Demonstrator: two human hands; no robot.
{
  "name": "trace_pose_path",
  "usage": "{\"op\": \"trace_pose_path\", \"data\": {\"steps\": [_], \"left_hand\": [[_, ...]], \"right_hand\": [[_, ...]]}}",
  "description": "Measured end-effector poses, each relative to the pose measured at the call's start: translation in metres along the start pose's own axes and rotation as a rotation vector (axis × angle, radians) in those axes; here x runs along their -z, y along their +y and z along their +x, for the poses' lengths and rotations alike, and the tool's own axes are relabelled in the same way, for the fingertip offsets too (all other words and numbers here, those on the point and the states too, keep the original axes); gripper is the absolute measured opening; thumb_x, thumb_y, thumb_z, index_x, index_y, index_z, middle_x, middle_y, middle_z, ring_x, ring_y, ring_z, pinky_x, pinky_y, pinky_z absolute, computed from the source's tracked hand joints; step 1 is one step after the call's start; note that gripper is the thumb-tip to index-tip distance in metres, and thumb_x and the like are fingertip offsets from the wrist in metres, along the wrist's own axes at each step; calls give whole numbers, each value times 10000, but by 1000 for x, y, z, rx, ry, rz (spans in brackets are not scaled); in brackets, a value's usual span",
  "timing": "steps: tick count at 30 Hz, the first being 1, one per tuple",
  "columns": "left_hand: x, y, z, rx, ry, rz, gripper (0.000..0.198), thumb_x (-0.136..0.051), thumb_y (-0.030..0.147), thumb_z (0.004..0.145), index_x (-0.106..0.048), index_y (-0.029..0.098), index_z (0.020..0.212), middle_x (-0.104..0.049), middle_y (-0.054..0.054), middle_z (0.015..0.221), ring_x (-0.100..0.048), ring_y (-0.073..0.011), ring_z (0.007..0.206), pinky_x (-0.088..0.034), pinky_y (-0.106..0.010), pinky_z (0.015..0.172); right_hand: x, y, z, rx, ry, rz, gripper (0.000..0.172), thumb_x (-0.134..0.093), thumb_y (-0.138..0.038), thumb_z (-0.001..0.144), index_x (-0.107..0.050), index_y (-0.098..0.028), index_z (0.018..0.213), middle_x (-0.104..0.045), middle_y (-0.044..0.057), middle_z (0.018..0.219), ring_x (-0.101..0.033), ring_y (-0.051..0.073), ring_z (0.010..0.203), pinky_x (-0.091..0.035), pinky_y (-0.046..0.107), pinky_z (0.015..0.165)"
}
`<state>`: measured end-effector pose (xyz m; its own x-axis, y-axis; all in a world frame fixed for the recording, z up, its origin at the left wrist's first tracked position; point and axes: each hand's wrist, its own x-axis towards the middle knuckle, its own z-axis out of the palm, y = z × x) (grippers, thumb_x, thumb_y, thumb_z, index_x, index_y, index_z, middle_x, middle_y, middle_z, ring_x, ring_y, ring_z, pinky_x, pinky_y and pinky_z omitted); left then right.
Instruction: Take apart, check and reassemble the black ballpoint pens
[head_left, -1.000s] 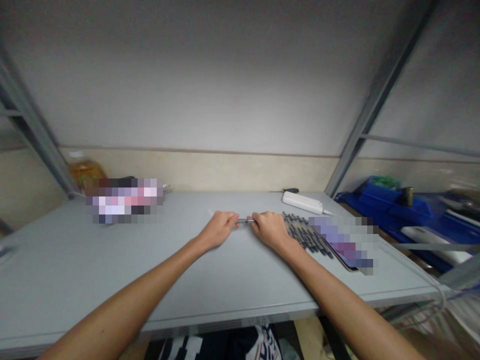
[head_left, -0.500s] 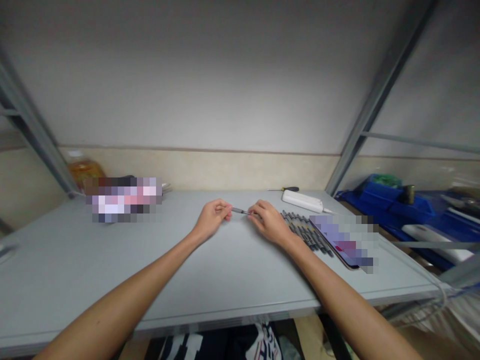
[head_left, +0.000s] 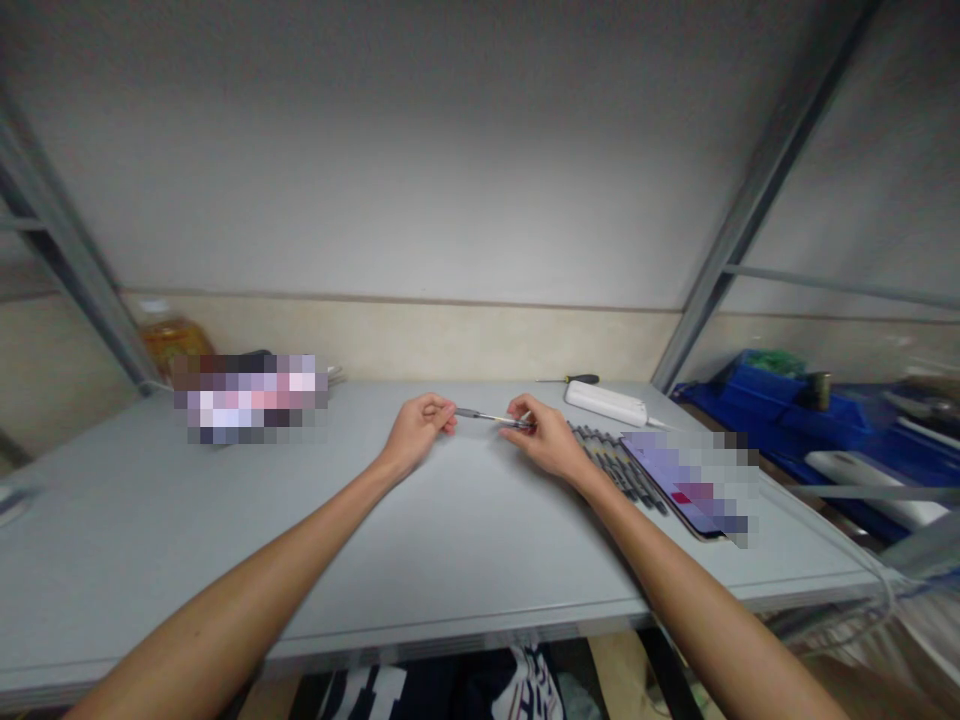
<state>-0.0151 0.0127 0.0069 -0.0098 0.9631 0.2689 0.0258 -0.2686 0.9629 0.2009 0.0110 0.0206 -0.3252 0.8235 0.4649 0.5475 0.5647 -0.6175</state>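
Above the middle of the grey table [head_left: 420, 560], my left hand [head_left: 421, 430] pinches the grey end of a slim pen [head_left: 480, 414]. The pen lies nearly level between my hands, its thin part pointing right. My right hand [head_left: 541, 436] is curled around the other end, with something dark and small between its fingers. What exactly the right fingers grip is too small to tell. Several grey pens [head_left: 622, 468] lie side by side on the table just right of my right hand, partly behind it.
A blurred-out phone or tablet [head_left: 667, 485] lies right of the pens. Behind are a white power strip [head_left: 606, 402] and a screwdriver [head_left: 581, 379]. A pixelated pink-white item [head_left: 255, 400] and a bottle [head_left: 174, 342] stand back left. Blue trays [head_left: 787, 400] sit beyond the right frame.
My hands have moved slightly apart, and more of the pen's thin part shows between them. The right fingers have opened a little, showing a dark piece among them.
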Motion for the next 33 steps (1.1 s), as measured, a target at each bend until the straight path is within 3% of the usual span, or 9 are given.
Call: {"op": "trace_pose_path", "data": {"steps": [2,5,9,12,16,18,22,28,33], "left_hand": [[1,-1,1,-5,1,-6,353,-672,460,636,-581,132,731,-615,-15,575,-563,-122,515,-431,-252,559],[1,0,1,-17,7,-17,342,-673,447,640,-583,132,739,-617,-14,575,-564,-120,517,-435,-252,562],[2,1,1,-9,11,-32,339,-678,441,637,-585,131,737,-615,-11,575,-567,-118,520,-441,-253,570],[2,1,1,-8,6,-34,337,-678,437,638,-584,129,739,-615,-10,581,-564,-115,520,-439,-250,567],[2,1,1,-11,20,-43,340,-685,436,629,-582,130,735,-613,-10,578,-564,-118,522,-439,-254,569],[2,2,1,-11,29,-49,346,-690,438,620,-584,129,732,-610,-8,569,-563,-119,518,-438,-256,569],[4,4,0,-5,37,-64,353,-695,437,615,-592,124,739,-618,-16,587,-561,-117,525,-440,-262,581],[4,3,0,-2,38,-87,334,-692,426,630,-593,123,730,-609,-11,581,-558,-110,533,-450,-262,592],[2,4,0,15,31,-106,344,-688,441,633,-587,121,708,-607,-10,581,-544,-97,518,-441,-240,561]], "right_hand": [[1,0,1,-55,-24,17,294,-593,-402,740,-588,-165,913,-597,0,708,-502,111,560,-363,224,555],[3,-1,2,-121,-100,18,358,-424,-440,841,-602,-155,715,-527,-11,539,-461,113,501,-333,235,522],[3,0,2,-80,-42,130,225,-589,-383,732,-568,-165,782,-554,-11,659,-491,110,578,-366,222,549],[2,3,3,-71,4,193,306,-638,-392,691,-551,-173,886,-583,4,755,-524,114,623,-396,226,579],[3,4,3,-159,-97,219,355,-442,-468,822,-566,-156,707,-539,-5,555,-482,109,497,-380,241,529],[5,4,4,-150,-114,261,325,-481,-451,799,-559,-156,687,-539,-7,556,-484,108,505,-384,237,529],[6,2,5,-101,-30,305,296,-615,-411,696,-572,-164,854,-580,-3,687,-529,115,595,-418,234,572],[5,6,6,-216,-41,393,331,-565,-458,728,-612,-137,792,-595,19,647,-516,111,547,-423,238,528],[6,12,8,-177,107,448,333,-678,-367,638,-635,-134,872,-641,54,761,-562,141,640,-462,260,562]]}}
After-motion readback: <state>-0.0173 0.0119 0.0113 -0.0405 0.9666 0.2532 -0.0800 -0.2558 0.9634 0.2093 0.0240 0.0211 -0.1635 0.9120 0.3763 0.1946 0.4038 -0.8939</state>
